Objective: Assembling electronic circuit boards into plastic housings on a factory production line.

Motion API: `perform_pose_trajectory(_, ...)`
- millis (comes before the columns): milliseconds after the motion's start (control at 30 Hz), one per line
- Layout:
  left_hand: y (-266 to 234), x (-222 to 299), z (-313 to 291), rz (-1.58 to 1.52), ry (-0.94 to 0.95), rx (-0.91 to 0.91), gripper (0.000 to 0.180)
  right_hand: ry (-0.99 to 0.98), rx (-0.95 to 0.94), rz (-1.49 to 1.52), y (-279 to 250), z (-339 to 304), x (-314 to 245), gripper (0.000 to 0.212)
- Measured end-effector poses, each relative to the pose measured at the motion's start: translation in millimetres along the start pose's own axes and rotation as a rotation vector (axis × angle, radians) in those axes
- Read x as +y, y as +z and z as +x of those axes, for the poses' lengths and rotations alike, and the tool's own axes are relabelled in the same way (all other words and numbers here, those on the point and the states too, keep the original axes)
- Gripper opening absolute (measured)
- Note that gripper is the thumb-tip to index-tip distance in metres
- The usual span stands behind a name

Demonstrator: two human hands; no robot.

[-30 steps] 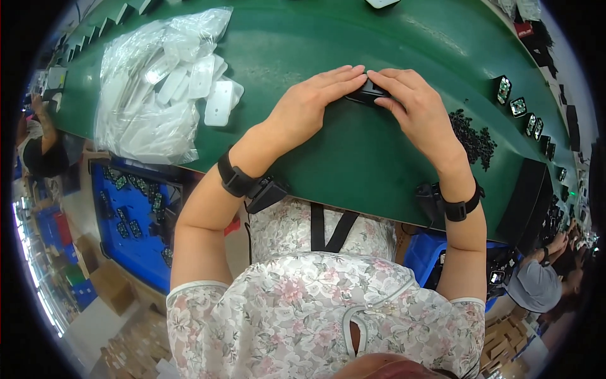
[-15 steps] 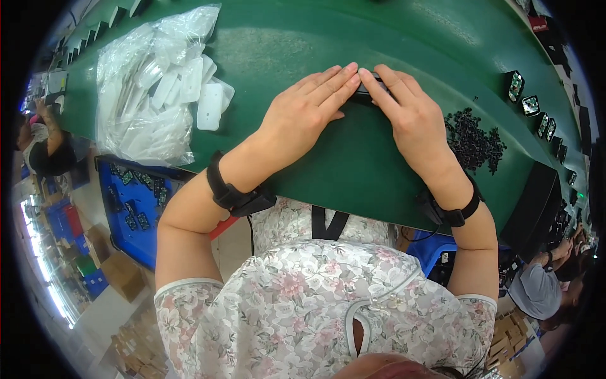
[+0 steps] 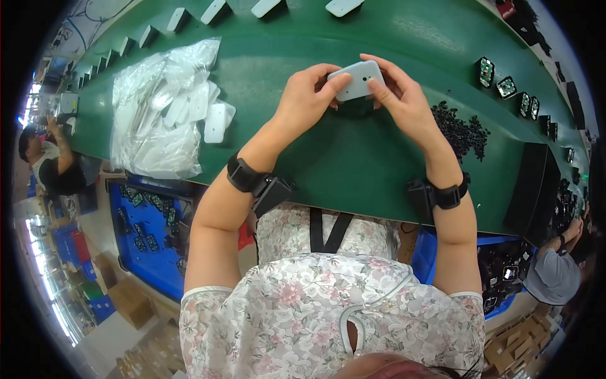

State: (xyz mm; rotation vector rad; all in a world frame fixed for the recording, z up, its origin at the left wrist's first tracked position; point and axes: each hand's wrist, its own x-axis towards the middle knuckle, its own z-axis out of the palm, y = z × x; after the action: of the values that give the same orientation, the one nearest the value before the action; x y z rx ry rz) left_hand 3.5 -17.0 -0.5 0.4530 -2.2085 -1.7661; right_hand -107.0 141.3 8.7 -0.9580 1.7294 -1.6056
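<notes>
Between both hands is a white rounded plastic casing (image 3: 358,81), its pale face with small dark holes turned up toward me. My left hand (image 3: 307,95) grips its left end, thumb lying on the face. At the right end, my right hand (image 3: 399,95) pinches it with the thumb on top and the fingers behind. The casing's underside is hidden. Right of my right hand lies a heap of small black parts (image 3: 459,131). Over to the left, an open clear plastic bag (image 3: 158,120) spills white flat covers (image 3: 215,123) onto the green table (image 3: 353,170).
Several white-topped casings (image 3: 268,7) stand along the table's far side. Casings with exposed green circuit boards (image 3: 507,87) line the right. A black box (image 3: 531,186) sits at the right edge. Blue trays (image 3: 148,237) flank my lap below the table. Other people (image 3: 53,158) sit left and right.
My hands were laid over a dark-edged item on the table; now they hold a white casing with its face showing and thumbs on it. The view has shifted, revealing more casings at the far side.
</notes>
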Motion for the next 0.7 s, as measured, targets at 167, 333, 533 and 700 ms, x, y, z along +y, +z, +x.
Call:
perform_pose_trajectory(167,12.8,16.4,-1.9,-0.007,-0.001,-0.1,0.03,0.016,0.101,-0.034,-7.4,-15.9,-5.4,0.037)
perform_pose_trajectory(333,32.2,25.6,2.9,-0.067,0.026,-0.157,0.028,-0.056,0.18,-0.019,-22.2,-26.9,-8.7,0.035)
perform_pose_trajectory(533,54.8,20.1,58.5,-0.151,0.019,-0.186,0.028,-0.165,0.435,-0.237,-63.0,-33.2,-6.7,0.036)
perform_pose_trajectory(700,63.9,2.4,147.1,-0.164,-0.057,-0.052,0.033,-0.115,0.772,-0.673,-114.0,-44.7,18.8,0.017)
